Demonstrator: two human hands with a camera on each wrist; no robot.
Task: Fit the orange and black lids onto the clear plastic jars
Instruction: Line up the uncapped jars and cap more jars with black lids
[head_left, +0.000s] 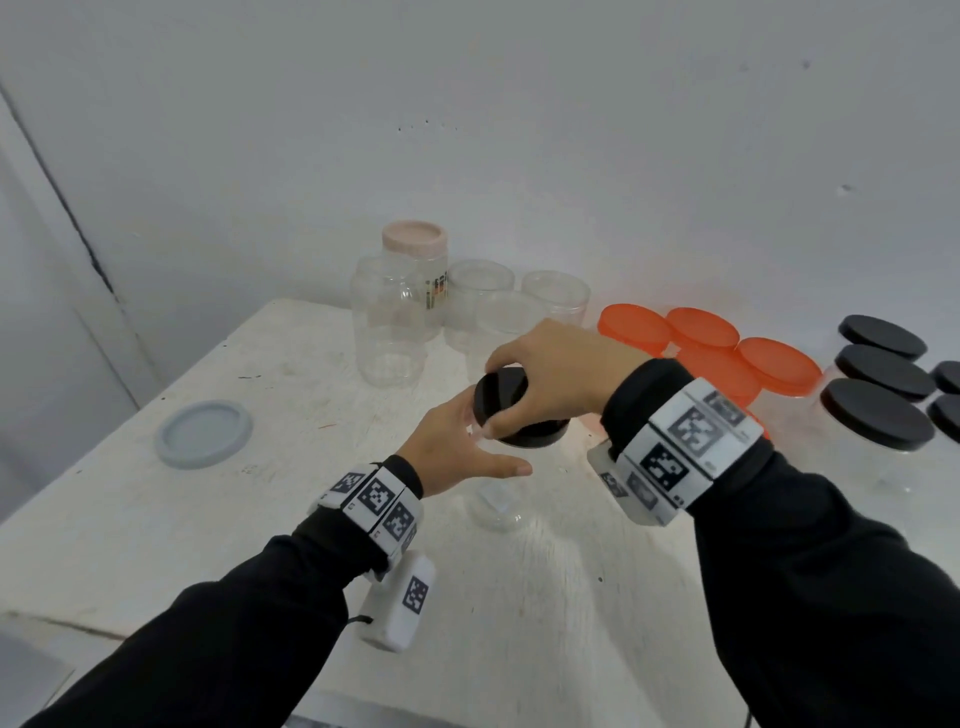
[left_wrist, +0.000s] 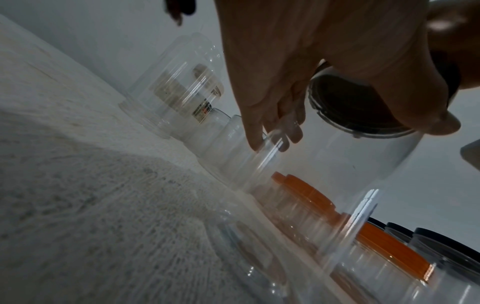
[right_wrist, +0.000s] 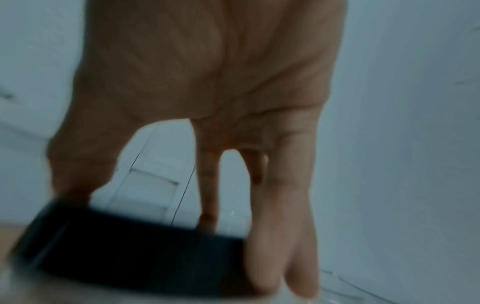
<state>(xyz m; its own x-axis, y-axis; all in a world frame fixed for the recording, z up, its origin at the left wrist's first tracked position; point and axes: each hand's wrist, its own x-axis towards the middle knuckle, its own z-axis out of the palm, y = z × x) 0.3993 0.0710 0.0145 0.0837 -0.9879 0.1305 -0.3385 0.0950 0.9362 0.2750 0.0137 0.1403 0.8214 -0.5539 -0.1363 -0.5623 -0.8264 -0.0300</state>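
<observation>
Table (head_left: 156, 519) stands against the wall (head_left: 519, 104). At its back centre, a group of open jars (head_left: 480, 291), with a lidded tall jar (head_left: 415, 249) behind them at the group's left. To their right, a cluster of lidded jars (head_left: 717, 348); further right, at the frame edge, a second cluster of lidded jars (head_left: 883, 384). A loose lid (head_left: 203, 432) lies flat on the table's left part, well apart from the rest. Front centre, a jar (head_left: 498, 504) stands on the table, the left hand (head_left: 457, 447) at its side, the right hand (head_left: 561, 369) above it holding a lid (head_left: 511, 410) on its mouth.
</observation>
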